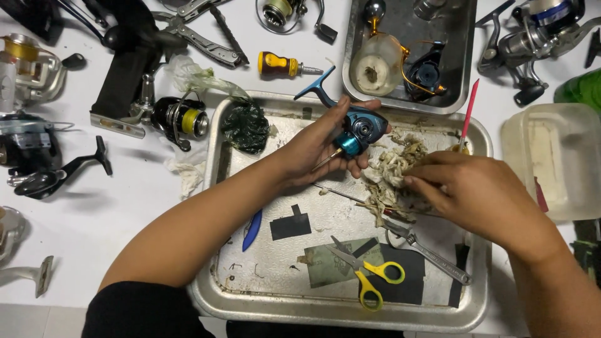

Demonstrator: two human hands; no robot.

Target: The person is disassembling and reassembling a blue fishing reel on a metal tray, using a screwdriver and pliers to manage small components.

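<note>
Seen from the head camera, the left hand (322,147) closed its fingers around a blue fishing reel body (358,128) above the metal tray (250,294), the reel's long axis slanting, its foot pointing up-left toward the far side. The right hand (472,191), fingers curled, pinched a soiled tissue wad (391,166) beside it. Yellow-handled scissors (369,278) lay near the tray's front.

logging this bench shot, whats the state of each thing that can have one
blue reel body: held in left hand, off the tray
right hand: pressing on crumpled rag
scissors: lying flat in metal tray, blades apart
adjustable wrench: lying loose in tray
yellow screwdriver: lying on table
plastic tub: uncovered
</note>
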